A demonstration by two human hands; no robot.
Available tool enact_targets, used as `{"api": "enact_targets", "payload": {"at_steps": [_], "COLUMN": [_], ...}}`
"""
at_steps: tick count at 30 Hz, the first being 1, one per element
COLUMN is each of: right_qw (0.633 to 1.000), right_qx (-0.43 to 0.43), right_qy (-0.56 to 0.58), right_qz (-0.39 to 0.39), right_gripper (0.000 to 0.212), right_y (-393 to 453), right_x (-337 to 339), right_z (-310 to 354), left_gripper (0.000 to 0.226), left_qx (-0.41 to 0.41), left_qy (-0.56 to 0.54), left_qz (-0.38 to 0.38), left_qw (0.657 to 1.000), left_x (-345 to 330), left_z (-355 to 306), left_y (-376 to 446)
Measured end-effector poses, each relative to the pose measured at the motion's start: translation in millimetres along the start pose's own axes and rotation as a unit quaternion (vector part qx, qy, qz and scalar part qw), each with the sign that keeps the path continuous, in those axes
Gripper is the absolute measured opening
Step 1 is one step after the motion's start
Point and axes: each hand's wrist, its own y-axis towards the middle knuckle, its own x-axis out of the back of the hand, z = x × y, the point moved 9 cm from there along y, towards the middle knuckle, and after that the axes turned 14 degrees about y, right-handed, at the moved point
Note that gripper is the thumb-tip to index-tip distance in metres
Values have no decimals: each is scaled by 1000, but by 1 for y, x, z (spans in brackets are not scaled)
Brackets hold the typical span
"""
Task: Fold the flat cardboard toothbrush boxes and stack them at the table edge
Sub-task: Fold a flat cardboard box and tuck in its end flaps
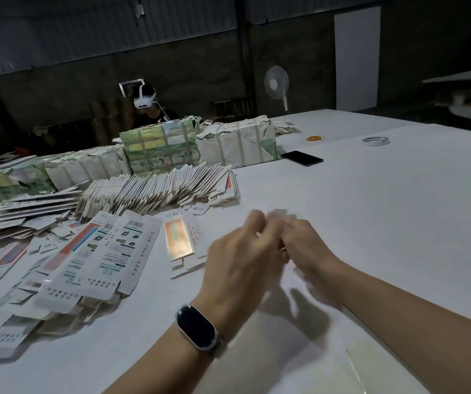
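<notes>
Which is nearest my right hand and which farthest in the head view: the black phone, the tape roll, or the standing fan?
From the right hand:
1. Black phone, just beyond it on the table.
2. Tape roll, farther back, to the right.
3. Standing fan, off the table by the back wall.

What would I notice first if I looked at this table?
Probably the two hands, left hand and right hand, meeting in the middle over a blurry bit of card. Then the big heap of flat boxes on the left, and the wrapped bundles behind it.

Flat boxes (pixel 92 251) crowd left; table (pixel 384 223) right bare.
</notes>
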Motion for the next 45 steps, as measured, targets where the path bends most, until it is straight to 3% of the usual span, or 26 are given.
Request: {"api": "enact_targets", "payload": {"at_steps": [4,7,12,14,17,20,23,27,32,37,45], "right_qw": [996,995,992,993,993,996,994,987,984,988,991], "right_qx": [-53,-60,-35,-24,1,46,61,39,-11,19,70], "right_qy": [69,81,113,115,114,57,84,157,178,148,101], "right_qz": [-4,-24,-32,-14,16,42,23,-4,22,48,45], "right_gripper": [18,20,16,16,12,8,22,31,43,35,32], "right_y": [1,-2,-5,-9,-15,-18,-19,-16,-16,-18,-17], "right_x": [4,12,13,8,-1,-9,-6,4,0,-8,-12], "right_z": [-7,-7,0,2,6,10,15,14,5,9,9], "left_gripper": [17,8,22,38,39,17,16,17,19,17,35], "left_qx": [-83,-91,98,218,370,414,419,400,409,411,409], "left_qy": [-35,-89,-273,-338,-483,-606,-636,-662,-670,-651,-639], "left_qz": [14,-14,-56,-61,8,93,116,154,152,151,144], "left_qw": [996,992,955,913,794,673,637,615,601,620,635], "left_x": [-6,-10,-33,-48,-85,-113,-118,-120,-120,-120,-120], "left_z": [-43,-44,9,39,60,48,42,27,26,29,26], "left_y": [-12,-15,-16,-20,-33,-41,-42,-44,-43,-44,-42]}}
